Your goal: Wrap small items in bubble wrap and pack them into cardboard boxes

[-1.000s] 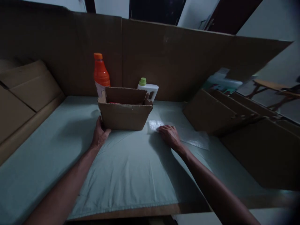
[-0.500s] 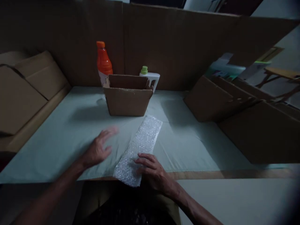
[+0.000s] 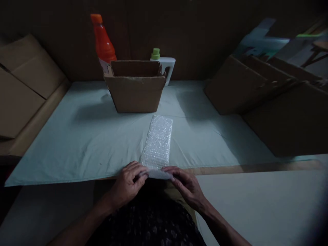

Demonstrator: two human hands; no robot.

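A strip of bubble wrap (image 3: pixel 158 141) lies lengthwise on the pale green cloth (image 3: pixel 205 136), its far end just in front of a small cardboard box (image 3: pixel 135 94). The near end is bent up or folded at the table's front edge. My left hand (image 3: pixel 129 181) pinches the left corner of that end between thumb and fingers. On the right corner, my right hand (image 3: pixel 186 186) grips it the same way. Whether anything lies inside the fold cannot be seen.
Behind the small box stand an orange bottle (image 3: pixel 104 42) and a white jug with a green cap (image 3: pixel 167 63). Cardboard boxes flank the table at left (image 3: pixel 23 92) and right (image 3: pixel 289 116). A dark cardboard wall (image 3: pixel 205 37) rises at the back.
My left hand has come from the open cloth onto the bubble wrap's near end. My right hand has closed on its other corner. The strip lies straighter, its near end folded; the view has tilted down.
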